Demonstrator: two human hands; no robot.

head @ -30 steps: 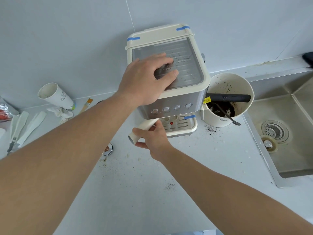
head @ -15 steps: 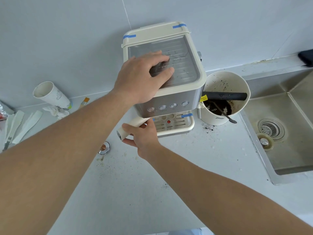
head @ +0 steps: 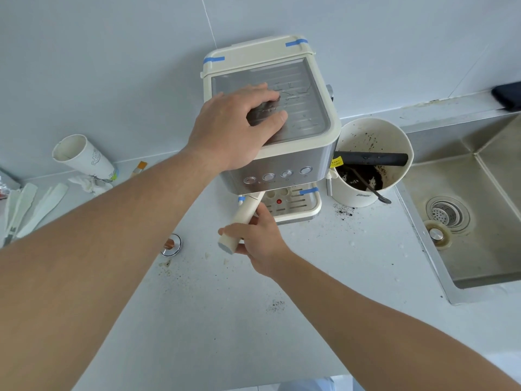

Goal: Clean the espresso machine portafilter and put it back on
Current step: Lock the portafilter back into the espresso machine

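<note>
Espresso machine (head: 282, 153) stands on the desk (head: 220, 320) against the wall; all places below are given relative to it. Cream casing, steel front with four round buttons, blue tape tabs on the rear lid corners and on the drip tray.

Left hand (head: 234, 128) lies palm-down on the machine's top tray, fingers spread, pressing the surface and gripping nothing.

Right hand (head: 259, 238) is closed around the cream handle of the portafilter (head: 244, 218), just in front of the machine. The handle angles out toward the front-left; its head end sits under the front panel, hidden, so seating cannot be judged.

Right of the machine, touching its side: knock box (head: 372, 142) with black bar, coffee grounds and a spoon. Printing low on its wall is too small to read. A yellow label on the steam wand beside it is also illegible.

Left: tipped paper cup (head: 84, 159) with a line drawing, unreadable. Front-left: small metal tamper (head: 171, 245). Farther right: steel sink (head: 465, 221).
</note>
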